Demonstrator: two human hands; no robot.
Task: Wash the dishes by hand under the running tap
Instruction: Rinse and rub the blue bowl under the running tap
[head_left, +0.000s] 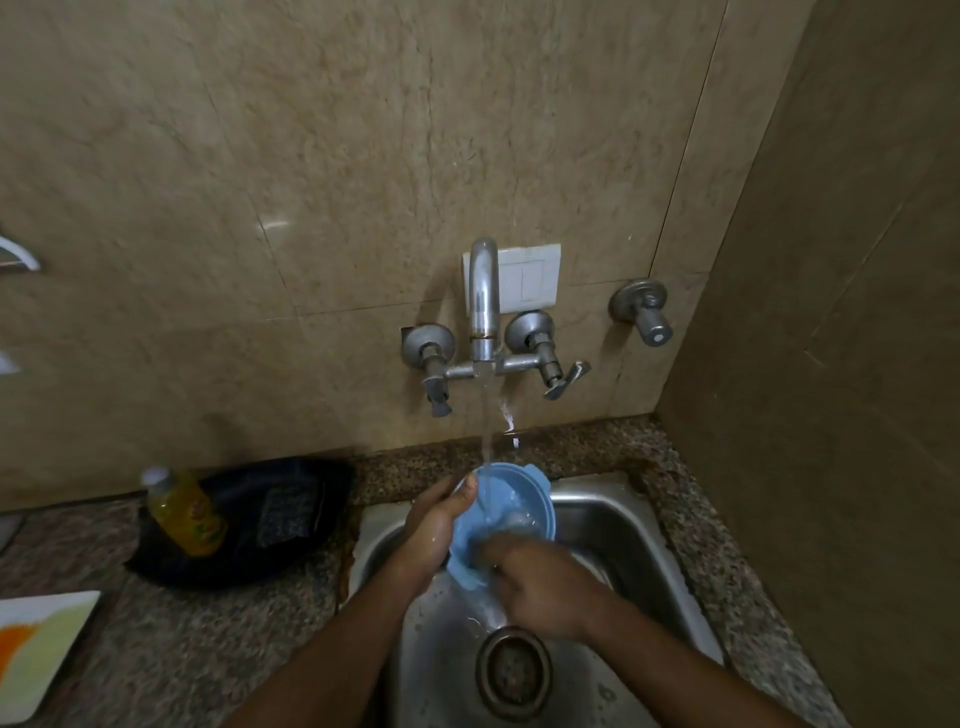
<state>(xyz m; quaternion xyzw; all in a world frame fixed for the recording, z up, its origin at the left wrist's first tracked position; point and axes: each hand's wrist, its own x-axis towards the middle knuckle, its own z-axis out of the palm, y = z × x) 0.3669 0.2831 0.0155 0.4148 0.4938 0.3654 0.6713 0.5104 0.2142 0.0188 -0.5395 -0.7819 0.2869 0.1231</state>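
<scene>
A light blue plastic bowl (511, 501) is tilted over the steel sink (613, 525), and the stream from the wall tap (484, 306) runs into it. My left hand (434, 525) grips the bowl's left rim, thumb over the edge. My right hand (540, 577) is at the bowl's lower inside, fingers curled against it; its fingertips are blurred, and I cannot tell whether they hold anything.
A yellow bottle of liquid (184, 512) stands on a black bag (270, 519) on the granite counter to the left. A white plate (39, 649) lies at the left edge. The sink drain (513, 673) is below my hands. A second valve (644, 312) sticks out of the wall.
</scene>
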